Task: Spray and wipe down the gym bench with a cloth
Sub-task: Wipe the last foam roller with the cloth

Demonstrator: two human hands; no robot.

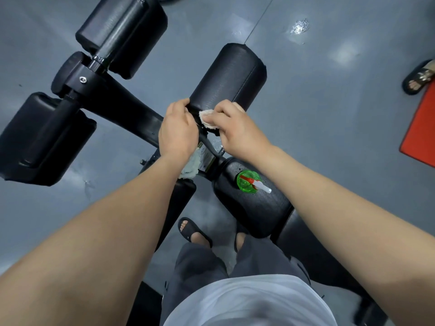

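1. I am standing over the black bench (122,100) and looking down at it.
2. My left hand (179,130) is curling its fingers round the near end of the roller pad (228,76).
3. My right hand (235,130) is pinching the pale cloth (207,117) and pressing it on that same end, just beside my left hand.
4. The roller pad is lying the long way, pointing away from me, up and to the right.
5. A fluffy white bit is peeking out under my left wrist; I cannot tell if it is the same cloth.
6. The green spray bottle (248,183) is standing on the seat pad (263,208) near my right wrist, its white nozzle pointing right and a little toward me.
7. A red mat (421,132) is lying on the grey floor (329,109), far right.
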